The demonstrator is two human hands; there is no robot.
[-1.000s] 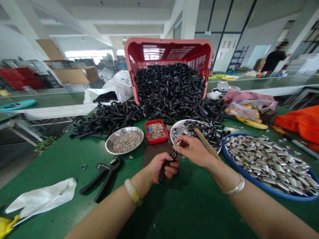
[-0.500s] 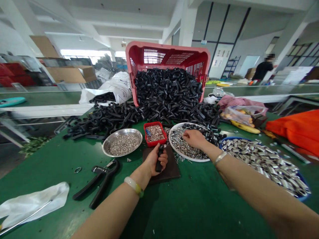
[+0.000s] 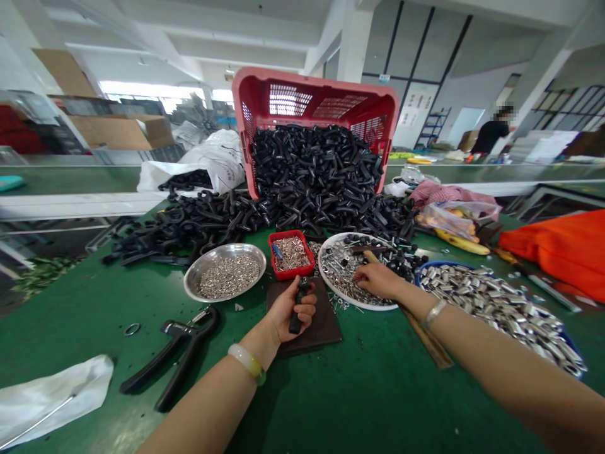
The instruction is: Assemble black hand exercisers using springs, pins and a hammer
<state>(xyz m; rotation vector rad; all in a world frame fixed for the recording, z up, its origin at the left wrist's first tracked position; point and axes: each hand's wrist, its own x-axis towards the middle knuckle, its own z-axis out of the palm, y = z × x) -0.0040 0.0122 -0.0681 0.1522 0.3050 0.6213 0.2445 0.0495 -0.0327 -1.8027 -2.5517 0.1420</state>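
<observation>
My left hand (image 3: 293, 310) is wrapped round a black plastic handle (image 3: 297, 318), held above a dark square plate (image 3: 326, 320). My right hand (image 3: 378, 279) reaches into a white round tray (image 3: 331, 289) of small metal parts and black knobs; its fingers are bent down among the parts, and what they hold, if anything, is too small to name. A hammer's wooden handle (image 3: 428, 340) runs beneath my right wrist. The red box (image 3: 292, 275) of small pins and a steel bowl (image 3: 193, 287) of small metal pieces are left of the tray.
A red crate (image 3: 316, 82) spills black handles across the back. At the right are a blue basin (image 3: 574, 369) of metal tubes and orange cloth (image 3: 558, 243). A black hand gripper tool (image 3: 182, 353) lies front left. A person (image 3: 491, 135) is far behind.
My right hand has moved slightly right and down in the tray, uncovering more of the hammer. My left hand still holds the handle, now tilted more. The view has shifted a little.
</observation>
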